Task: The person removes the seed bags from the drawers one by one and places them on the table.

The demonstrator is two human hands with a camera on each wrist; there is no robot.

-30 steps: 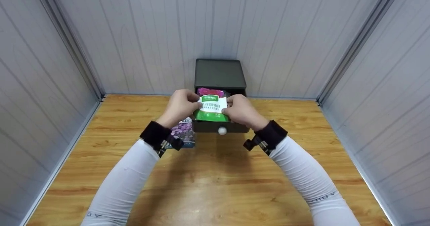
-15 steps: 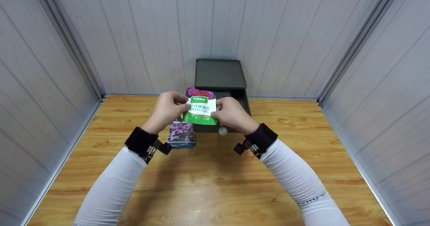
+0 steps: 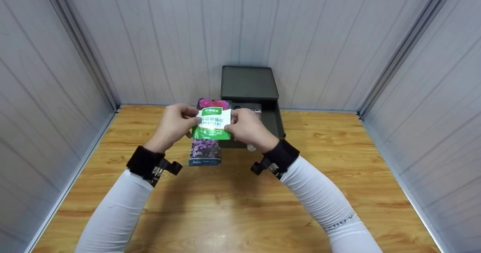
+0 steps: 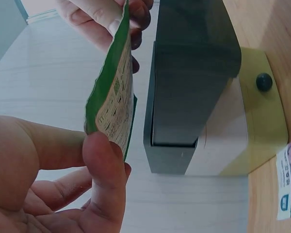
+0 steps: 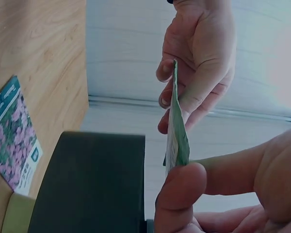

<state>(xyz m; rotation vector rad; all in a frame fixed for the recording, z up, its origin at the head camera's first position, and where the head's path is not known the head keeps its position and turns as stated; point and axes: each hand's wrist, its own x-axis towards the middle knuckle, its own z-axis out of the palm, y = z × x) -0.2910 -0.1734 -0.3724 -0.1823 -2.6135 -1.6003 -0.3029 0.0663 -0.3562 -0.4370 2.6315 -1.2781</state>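
Note:
A green-and-white seed packet with pink flowers and the word "IMPATIENS" is held up in front of me, over the drawer's left side. My left hand pinches its left edge between thumb and fingers. On the opposite edge, my right hand pinches it the same way. Edge-on in the left wrist view, the packet looks thin and slightly bowed. Below it on the table lies a second seed packet with purple flowers, its upper part covered in the head view.
Against the back wall stands a small drawer cabinet, its dark top drawer pulled out. Another packet shows inside. Under that drawer, the left wrist view has a yellow drawer front with a dark knob. Panelled walls enclose the wooden table.
Both hands have moved left together with the packet, from over the open drawer to above the purple-flower packet. More of the drawer's inside now shows.

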